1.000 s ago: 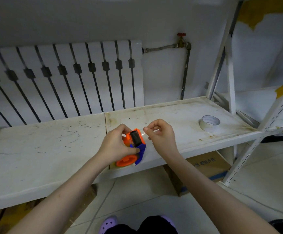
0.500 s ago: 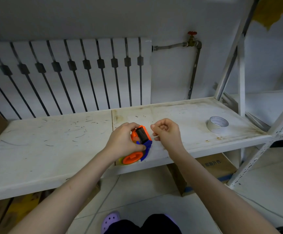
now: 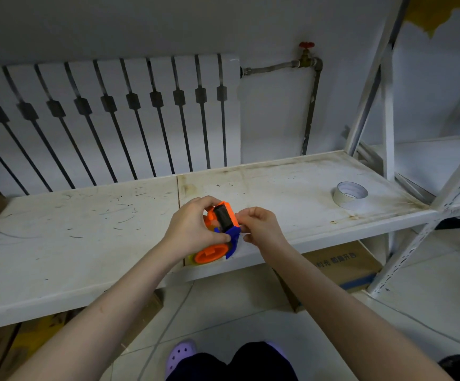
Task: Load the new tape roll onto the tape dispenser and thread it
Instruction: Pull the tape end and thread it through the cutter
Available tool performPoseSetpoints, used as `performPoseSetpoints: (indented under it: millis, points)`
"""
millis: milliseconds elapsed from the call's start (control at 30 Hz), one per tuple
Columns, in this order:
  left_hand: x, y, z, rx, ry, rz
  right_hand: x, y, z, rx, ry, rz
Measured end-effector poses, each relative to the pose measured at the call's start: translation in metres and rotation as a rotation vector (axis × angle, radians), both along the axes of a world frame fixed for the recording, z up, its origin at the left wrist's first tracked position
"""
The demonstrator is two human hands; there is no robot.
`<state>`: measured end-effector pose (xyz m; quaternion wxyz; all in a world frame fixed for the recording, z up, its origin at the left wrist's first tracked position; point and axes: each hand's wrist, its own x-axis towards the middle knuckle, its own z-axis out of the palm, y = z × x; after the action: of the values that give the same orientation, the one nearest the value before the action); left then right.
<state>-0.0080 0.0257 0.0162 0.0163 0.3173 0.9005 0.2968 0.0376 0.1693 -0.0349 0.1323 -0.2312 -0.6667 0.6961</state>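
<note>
An orange-and-blue tape dispenser (image 3: pixel 219 233) is gripped by the left hand (image 3: pixel 193 229) above the shelf (image 3: pixel 85 243) edge — a clear tape end appears pinched by the right hand (image 3: pixel 261 226) beside it. Threading seems underway; a pale roll (image 3: pixel 350 195) lies well apart.

Shelf (image 3: pixel 278 188) open (1 tape roll (image 3: pixel 350 198) apparently far right).

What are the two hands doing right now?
Left hand: closed, holding the orange tape dispenser.
Right hand: fingers pinched by the dispenser; what they hold cannot be told.
</note>
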Motion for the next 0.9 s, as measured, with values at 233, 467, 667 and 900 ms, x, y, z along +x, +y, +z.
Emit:
performPoseSetpoints:
  millis: [233, 467, 667, 900]
  points:
    - [-0.003, -0.008, 0.001, 0.049, -0.051, 0.009, -0.009, -0.010, -0.004, -0.085, 0.009, -0.071]
    - [-0.010, -0.019, -0.002, 0.152, -0.150, 0.037, -0.029, -0.023, -0.016, -0.096, -0.013, 0.230]
    - [-0.016, -0.033, -0.006, 0.259, -0.246, 0.037, -0.044, -0.023, -0.027, -0.255, -0.017, 0.293]
    - [-0.025, -0.038, -0.006, 0.613, -0.463, 0.244, -0.027, -0.010, -0.014, -0.065, 0.069, 0.182]
